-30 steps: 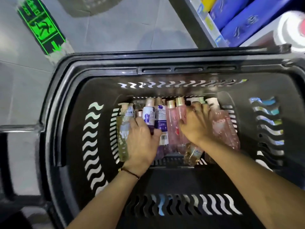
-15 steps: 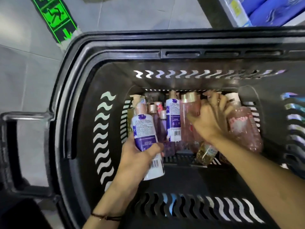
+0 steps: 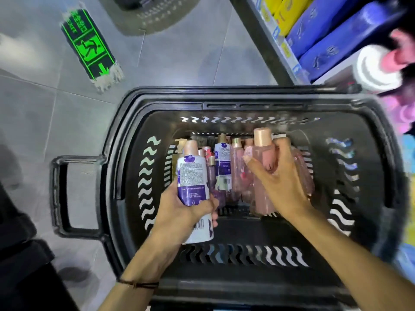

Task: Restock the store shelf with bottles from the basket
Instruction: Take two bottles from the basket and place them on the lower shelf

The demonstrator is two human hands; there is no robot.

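A black plastic basket (image 3: 125, 135) stands on the floor and holds several bottles lying at its far end. My left hand (image 3: 179, 212) grips a white and purple bottle (image 3: 192, 173) with a rose-gold cap, lifted above the basket floor. My right hand (image 3: 278, 182) is curled round a pink bottle (image 3: 263, 158) with a rose-gold cap, raised above the others. Between the two hands lie a second purple-labelled bottle (image 3: 223, 167) and a clear pink bottle (image 3: 237, 171).
The store shelf (image 3: 276, 41) runs along the top right with blue and yellow packs and pink and white goods. The basket's handle (image 3: 59, 194) sticks out to the left. A green exit sign sticker (image 3: 89, 48) lies on the grey tiled floor.
My left hand has lifted the white and purple bottle out of the row. My right hand has closed round the pink bottle and raised it. The view has pulled back from the basket.
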